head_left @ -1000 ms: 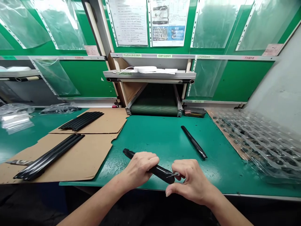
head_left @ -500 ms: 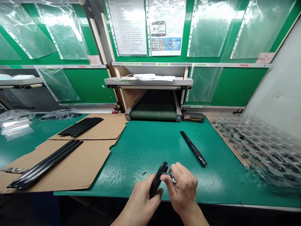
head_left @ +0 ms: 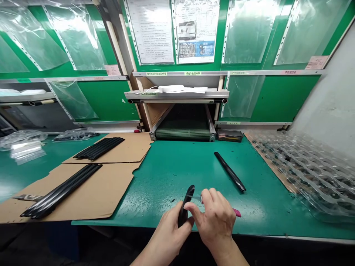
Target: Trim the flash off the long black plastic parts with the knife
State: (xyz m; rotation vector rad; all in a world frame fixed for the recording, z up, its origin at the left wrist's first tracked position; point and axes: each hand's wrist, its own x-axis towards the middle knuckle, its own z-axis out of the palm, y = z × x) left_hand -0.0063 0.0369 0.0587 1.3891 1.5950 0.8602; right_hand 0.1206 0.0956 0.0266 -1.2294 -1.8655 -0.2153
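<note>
My left hand is wrapped round a glossy black rod, held end-on so its tip points away from me over the green table. My right hand is closed just right of the rod's tip, pinching a small tool with a thin metal point and a pink handle that sticks out behind the fingers. A second black rod lies loose on the mat beyond my right hand.
Two cardboard sheets on the left carry bundles of black rods. Clear blister trays cover the right side. A small conveyor and a black tray sit at the back; plastic bags lie far left.
The rod was turned from lying crosswise in my left hand to pointing away from me. Both hands drew closer to the table's front edge, and the pink handle now shows.
</note>
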